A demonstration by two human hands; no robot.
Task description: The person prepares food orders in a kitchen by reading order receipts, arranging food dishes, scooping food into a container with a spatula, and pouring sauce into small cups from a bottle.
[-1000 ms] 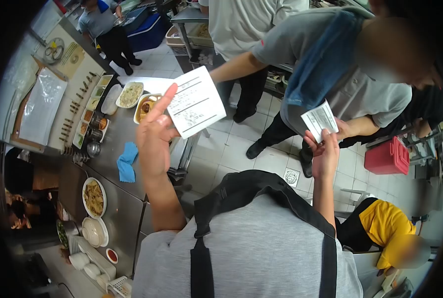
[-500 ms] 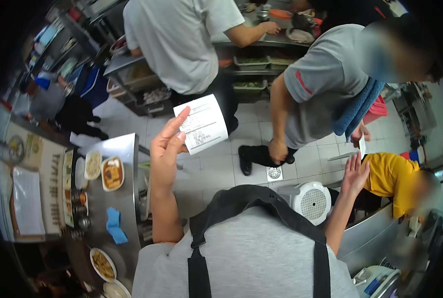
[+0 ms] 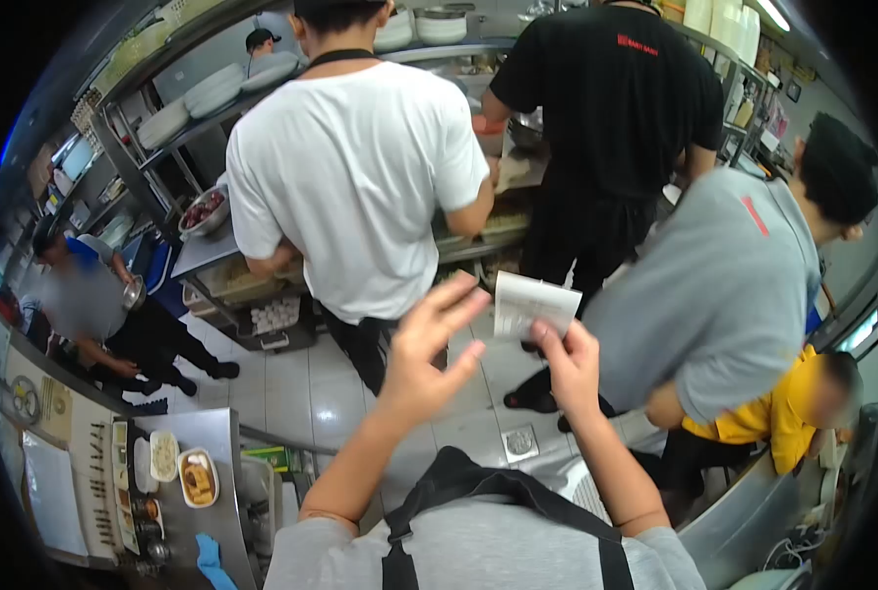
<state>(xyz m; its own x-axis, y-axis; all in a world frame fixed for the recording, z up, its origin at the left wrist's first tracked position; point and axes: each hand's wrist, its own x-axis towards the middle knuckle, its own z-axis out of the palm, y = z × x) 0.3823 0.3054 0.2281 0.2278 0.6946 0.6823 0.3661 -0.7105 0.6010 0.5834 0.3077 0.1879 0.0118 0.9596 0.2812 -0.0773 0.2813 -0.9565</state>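
Right hand: grip pinching thin white paper slip, thumb on near face, far side hidden, print illegible. Left hand: released, splayed just beside slip. Steel worktop: crumpled blue cloth, cut off below; rounded white dish by right edge.

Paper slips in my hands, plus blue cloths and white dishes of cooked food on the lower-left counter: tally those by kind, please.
Paper slip: 1, held in the right hand
Blue cloth: 1
White dishes of cooked food: 2
Total: 4
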